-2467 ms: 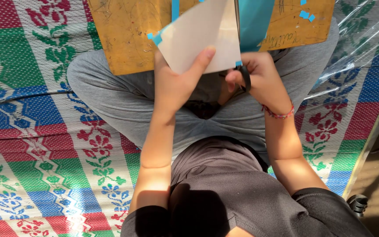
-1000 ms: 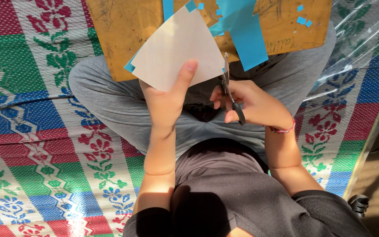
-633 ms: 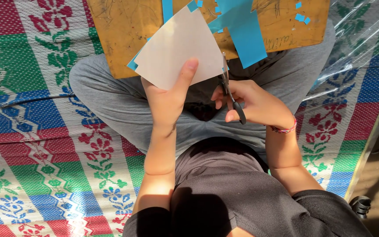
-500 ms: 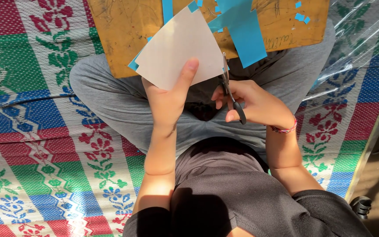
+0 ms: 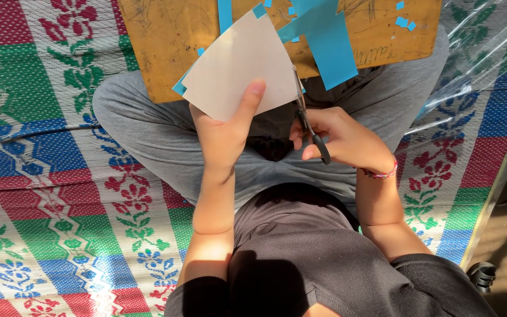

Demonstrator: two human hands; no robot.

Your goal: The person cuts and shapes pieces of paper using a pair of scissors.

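We sit cross-legged on a bright mat (image 5: 48, 194) with red, green and blue flowers. Our left hand (image 5: 225, 132) is closed on a sheet of paper (image 5: 239, 64), with the thumb pressed flat on its pale side. The sheet is tilted, and a blue edge peeks out at its left corner, so the other side may be blue, but we cannot see it well. Our right hand (image 5: 338, 138) grips a pair of scissors (image 5: 306, 117) by the black handles. The blades point away from us and touch the right edge of the sheet. We cannot tell how wide the blades are apart.

A yellow wooden board (image 5: 165, 41) lies across our grey knees, at the far side. The sheet is held up over its near edge. A big blue paper piece (image 5: 327, 44) lies on the board, just to the right of the sheet. Small blue scraps (image 5: 405, 22) lie farther right. Clear plastic (image 5: 482, 53) covers the mat on the right.
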